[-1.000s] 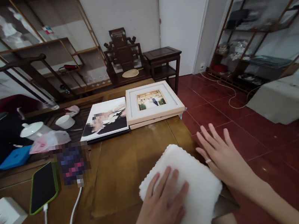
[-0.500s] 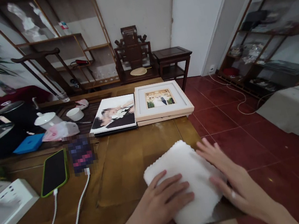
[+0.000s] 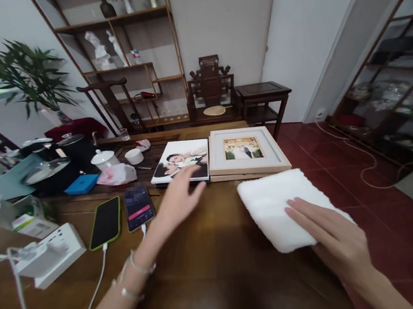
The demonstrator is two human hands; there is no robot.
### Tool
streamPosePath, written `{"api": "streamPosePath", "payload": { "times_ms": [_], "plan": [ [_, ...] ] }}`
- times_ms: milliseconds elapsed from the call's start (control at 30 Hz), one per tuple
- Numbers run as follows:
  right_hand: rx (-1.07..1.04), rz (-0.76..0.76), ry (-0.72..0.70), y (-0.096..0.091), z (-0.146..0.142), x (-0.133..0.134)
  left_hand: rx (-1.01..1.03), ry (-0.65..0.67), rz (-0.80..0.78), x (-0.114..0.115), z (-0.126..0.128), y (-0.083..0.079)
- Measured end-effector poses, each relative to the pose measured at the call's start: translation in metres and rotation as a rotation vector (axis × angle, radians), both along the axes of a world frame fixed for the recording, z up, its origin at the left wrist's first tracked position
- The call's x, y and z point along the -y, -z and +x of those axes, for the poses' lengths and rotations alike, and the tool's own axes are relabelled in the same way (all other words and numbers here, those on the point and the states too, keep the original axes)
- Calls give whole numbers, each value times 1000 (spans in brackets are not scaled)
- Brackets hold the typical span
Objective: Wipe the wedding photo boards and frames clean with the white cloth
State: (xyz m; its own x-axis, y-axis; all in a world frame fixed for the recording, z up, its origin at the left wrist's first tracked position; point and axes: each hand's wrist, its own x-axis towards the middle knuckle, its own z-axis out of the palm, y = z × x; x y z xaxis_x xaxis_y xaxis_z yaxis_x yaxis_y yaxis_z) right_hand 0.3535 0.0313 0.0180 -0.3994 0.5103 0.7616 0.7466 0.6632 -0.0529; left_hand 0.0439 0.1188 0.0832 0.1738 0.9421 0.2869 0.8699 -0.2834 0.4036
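Observation:
My right hand (image 3: 331,236) grips a folded white towel (image 3: 283,207) at its right side, fingers laid over the top and the thumb hidden. The towel is over the right edge of the wooden table; whether it touches the tabletop I cannot tell. My left hand (image 3: 185,194), empty with fingers stretched forward, is over the table at the near edge of a photo panel (image 3: 185,155) showing two people. Right beside that panel lies a light wooden picture frame (image 3: 247,150) with a wedding photo, stacked on another frame.
On the left are a green-cased phone (image 3: 105,222), a second phone (image 3: 138,207) with a lit screen, charging cables and a white power strip (image 3: 57,254). Behind them stand a white teapot (image 3: 104,159), a white cup (image 3: 134,156), a blue box (image 3: 81,184) and a dark pot (image 3: 47,174).
My left hand has left the towel and reached forward to the photo panel. My right hand now grips the towel, which has moved forward and right. The view has tilted up and turned left.

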Motion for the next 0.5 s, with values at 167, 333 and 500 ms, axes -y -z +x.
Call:
{"api": "streamPosePath", "payload": {
  "times_ms": [167,333,500],
  "plan": [
    [220,-62,-125,26,-12,-9,-39,-435,-84,-77,-52,16],
    [315,-173,-126,35,-18,-11,-15,-575,-173,-108,-76,29],
    [289,-198,-125,31,-18,-10,120,-544,-277,-118,-96,33]
  ]
}}
